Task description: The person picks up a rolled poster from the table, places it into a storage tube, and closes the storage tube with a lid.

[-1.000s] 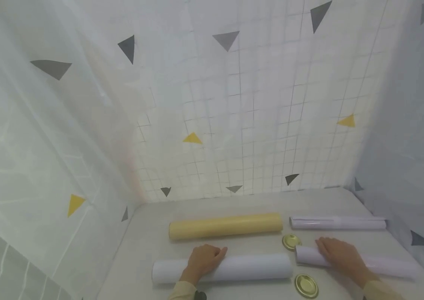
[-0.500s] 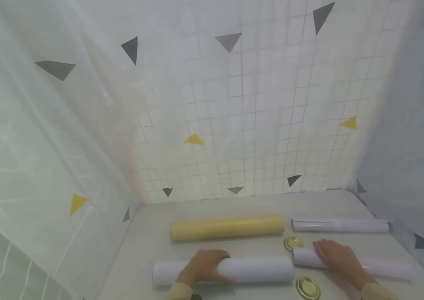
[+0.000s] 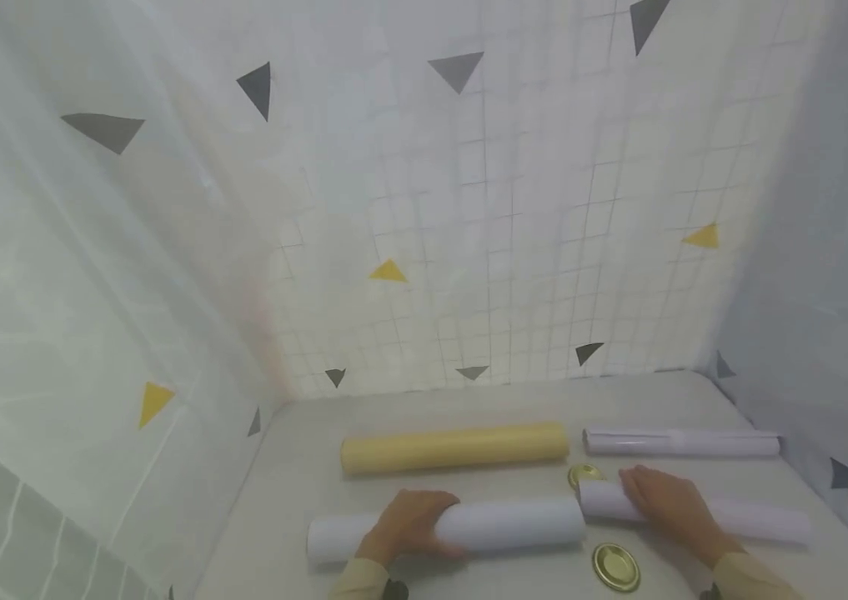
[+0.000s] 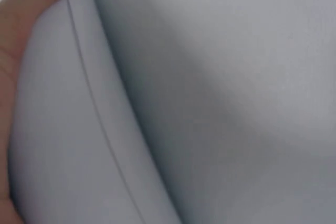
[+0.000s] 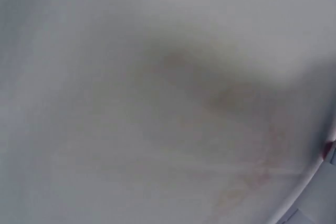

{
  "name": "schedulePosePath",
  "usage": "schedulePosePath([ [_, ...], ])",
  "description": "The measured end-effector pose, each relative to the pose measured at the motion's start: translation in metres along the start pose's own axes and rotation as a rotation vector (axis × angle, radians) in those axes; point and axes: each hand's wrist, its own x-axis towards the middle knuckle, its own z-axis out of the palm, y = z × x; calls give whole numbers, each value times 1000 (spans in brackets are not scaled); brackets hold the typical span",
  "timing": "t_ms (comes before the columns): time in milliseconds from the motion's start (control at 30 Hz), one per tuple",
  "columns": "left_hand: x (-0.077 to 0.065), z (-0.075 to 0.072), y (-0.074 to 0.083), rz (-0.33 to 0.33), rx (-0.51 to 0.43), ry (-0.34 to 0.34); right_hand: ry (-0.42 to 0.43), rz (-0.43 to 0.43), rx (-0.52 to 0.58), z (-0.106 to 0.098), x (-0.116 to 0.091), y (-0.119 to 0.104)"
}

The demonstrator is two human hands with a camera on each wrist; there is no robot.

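In the head view my left hand (image 3: pixel 412 525) grips a thick white paper roll (image 3: pixel 514 523) left of its middle, thumb on the near side and fingers over the far side. The left wrist view shows the same roll (image 4: pixel 68 119) close up, its paper edge running along it. My right hand (image 3: pixel 671 504) holds a thinner white paper roll (image 3: pixel 761 518), with fingers over its far side; the thumb is hidden. One gold lid (image 3: pixel 615 567) lies between the hands near the front. A second gold lid (image 3: pixel 584 476) sits behind the thin roll's left end, partly covered.
Behind the thick roll lies a yellow-tan roll (image 3: pixel 454 448). Another thin white roll (image 3: pixel 682 442) lies at the back right, near the side wall. The pale table (image 3: pixel 273 492) is enclosed by sheeted walls (image 3: pixel 469 275) with grey and yellow triangles.
My left hand has gone from resting on top of the thick roll to gripping it, thumb down on the near side. The right hand and its thin roll have shifted slightly left.
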Motion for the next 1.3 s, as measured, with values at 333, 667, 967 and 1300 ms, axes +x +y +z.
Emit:
schedulePosePath([
  [333, 9, 7, 3, 64, 172, 225, -35, 85, 8, -11, 11, -5],
  [667, 17, 5, 2, 62, 210, 459, 154, 23, 11, -12, 18, -4],
  [967, 18, 10, 2, 96, 249, 511, 241, -72, 8, -10, 20, -12],
  [1300, 17, 11, 2, 73, 251, 486, 384, -279, -117, -8, 27, -8],
])
